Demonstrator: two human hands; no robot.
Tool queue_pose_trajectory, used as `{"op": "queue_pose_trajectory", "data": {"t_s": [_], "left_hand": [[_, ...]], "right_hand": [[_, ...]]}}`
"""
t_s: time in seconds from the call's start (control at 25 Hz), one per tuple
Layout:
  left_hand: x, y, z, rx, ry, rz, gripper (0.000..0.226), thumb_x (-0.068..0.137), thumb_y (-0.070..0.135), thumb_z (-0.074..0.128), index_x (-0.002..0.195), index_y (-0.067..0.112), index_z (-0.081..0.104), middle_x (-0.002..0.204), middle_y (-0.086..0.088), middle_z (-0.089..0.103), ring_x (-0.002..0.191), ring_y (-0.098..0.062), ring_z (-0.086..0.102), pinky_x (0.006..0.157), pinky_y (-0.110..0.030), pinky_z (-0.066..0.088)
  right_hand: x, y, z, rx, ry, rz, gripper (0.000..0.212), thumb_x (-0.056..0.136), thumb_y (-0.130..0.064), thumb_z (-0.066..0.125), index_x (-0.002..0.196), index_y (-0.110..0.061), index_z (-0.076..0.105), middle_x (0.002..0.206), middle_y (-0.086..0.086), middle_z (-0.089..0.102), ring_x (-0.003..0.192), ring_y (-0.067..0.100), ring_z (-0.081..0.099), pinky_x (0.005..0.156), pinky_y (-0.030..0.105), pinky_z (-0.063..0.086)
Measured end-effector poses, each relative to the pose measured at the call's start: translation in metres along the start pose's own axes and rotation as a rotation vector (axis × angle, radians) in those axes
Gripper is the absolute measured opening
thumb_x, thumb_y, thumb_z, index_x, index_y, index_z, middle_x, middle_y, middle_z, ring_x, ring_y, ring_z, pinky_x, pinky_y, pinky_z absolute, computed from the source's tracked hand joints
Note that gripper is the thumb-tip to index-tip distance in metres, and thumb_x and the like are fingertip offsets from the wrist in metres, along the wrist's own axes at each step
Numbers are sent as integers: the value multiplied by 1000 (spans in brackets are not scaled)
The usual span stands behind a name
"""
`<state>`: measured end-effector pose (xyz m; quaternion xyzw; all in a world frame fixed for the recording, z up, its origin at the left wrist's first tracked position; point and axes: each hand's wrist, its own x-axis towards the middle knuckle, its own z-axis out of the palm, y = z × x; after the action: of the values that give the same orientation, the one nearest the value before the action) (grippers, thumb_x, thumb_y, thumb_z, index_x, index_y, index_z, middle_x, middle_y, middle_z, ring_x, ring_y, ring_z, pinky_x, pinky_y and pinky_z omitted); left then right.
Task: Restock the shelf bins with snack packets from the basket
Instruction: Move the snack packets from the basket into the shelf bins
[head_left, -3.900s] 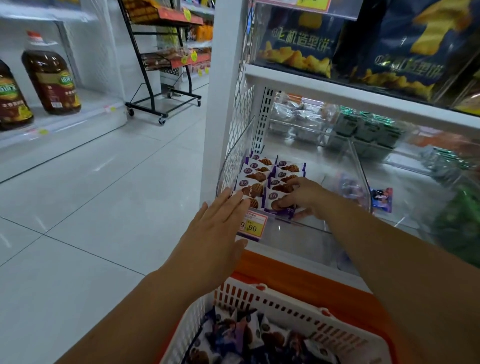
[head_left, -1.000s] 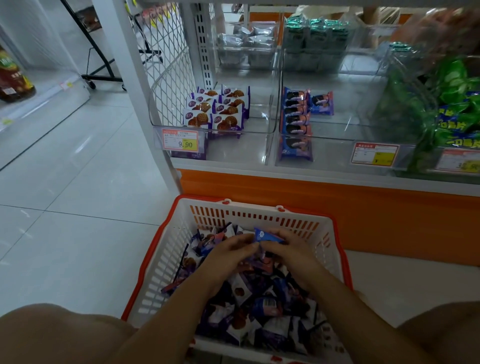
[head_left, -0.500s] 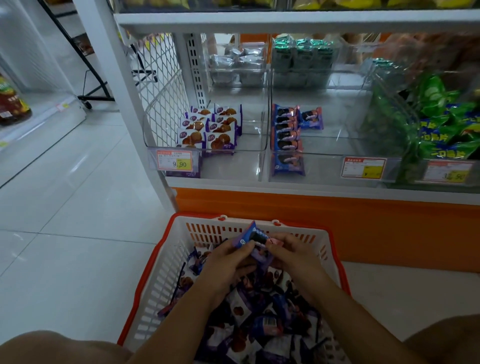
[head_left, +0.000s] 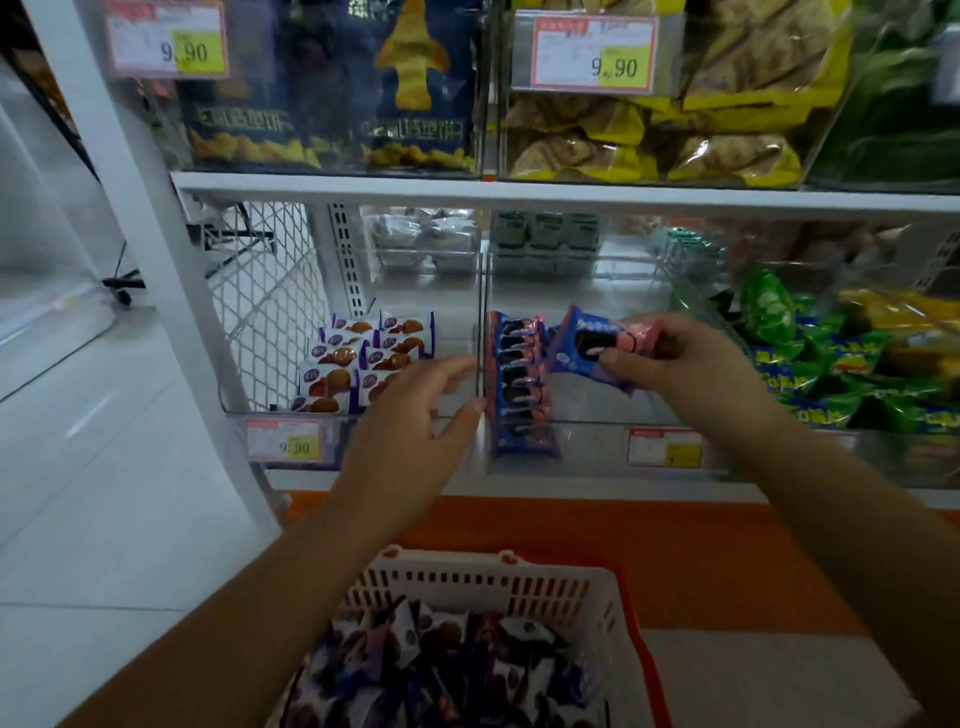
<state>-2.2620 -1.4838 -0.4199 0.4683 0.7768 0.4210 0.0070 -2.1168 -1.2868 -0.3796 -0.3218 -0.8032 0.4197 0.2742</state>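
My right hand (head_left: 691, 374) pinched a blue-and-pink cookie packet (head_left: 587, 343) above the clear plastic bin (head_left: 587, 449), beside its one packet row (head_left: 519, 384). My left hand (head_left: 415, 415) hovered at the bin's left wall, slack and empty. Below the bin, the white slotted basket (head_left: 519, 582) held plenty, so I judged most restocking undone.

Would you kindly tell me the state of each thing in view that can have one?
right hand: pinches the blue-and-pink packet above the middle bin.
blue-and-pink packet: held, tilted, not yet set down.
left hand: open, fingers near the bin divider, holding nothing.
middle bin: partly filled, one row at its left.
left bin: partly filled with purple packets.
basket: holds many packets.
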Motion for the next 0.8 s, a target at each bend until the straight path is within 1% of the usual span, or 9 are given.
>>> {"op": "queue_pose_trajectory", "data": {"t_s": [0.08,0.2,0.32,0.4,0.52,0.6,0.68,0.76,0.8], "left_hand": [[20,-12,4,295,-45,122,55,100,40,44,151,32,26,155,12,28,139,-4,25,109,-19,21],[45,-32,14,454,-116,220,62,101,48,33,155,28,9,162,11,3,148,-6,2,121,-30,8],[58,-53,20,537,-118,277,66,97,57,23,155,28,9,162,10,7,148,-8,7,121,-38,15],[61,-60,21,529,-108,312,66,95,58,23,154,30,14,161,10,12,146,-6,12,118,-36,16],[61,-66,23,484,-89,325,64,96,59,25,154,34,13,161,15,11,143,3,8,115,-28,11],[61,-68,24,472,-91,325,63,96,60,24,153,37,10,161,18,8,141,7,5,114,-25,9],[62,-69,25,470,-97,326,64,96,60,24,153,38,8,160,19,7,140,9,4,113,-23,8],[62,-67,25,465,-105,316,65,95,60,23,153,37,8,160,19,7,141,8,5,113,-23,8],[61,-65,25,463,-102,308,65,94,60,23,153,36,9,160,17,8,142,5,6,113,-25,10]], "right_hand": [[47,19,-4,-135,73,37,16,80,-17,77,90,-12,65,76,4,65,70,16,58,64,26,41],[110,48,13,-271,21,156,13,75,-8,78,79,-5,65,77,14,62,73,24,58,69,27,43],[154,60,38,-443,-82,275,20,78,-12,77,88,4,69,83,16,61,64,20,55,57,23,42],[172,65,50,-439,-111,325,31,78,-12,78,97,9,67,87,17,60,70,21,56,63,27,47],[187,79,64,-396,-126,383,21,78,-8,78,76,5,61,87,20,59,78,26,57,78,34,51],[193,87,69,-396,-120,396,29,79,-9,78,65,-2,53,86,20,60,80,28,59,87,39,55],[193,90,72,-418,-80,382,32,78,-15,79,64,-4,52,76,17,60,72,26,60,75,38,58],[191,89,72,-446,-64,376,32,78,-19,79,70,-3,53,72,13,58,58,21,56,49,30,50],[188,87,71,-416,-76,380,31,78,-20,79,76,-2,54,77,14,60,57,19,54,44,27,46]]}}
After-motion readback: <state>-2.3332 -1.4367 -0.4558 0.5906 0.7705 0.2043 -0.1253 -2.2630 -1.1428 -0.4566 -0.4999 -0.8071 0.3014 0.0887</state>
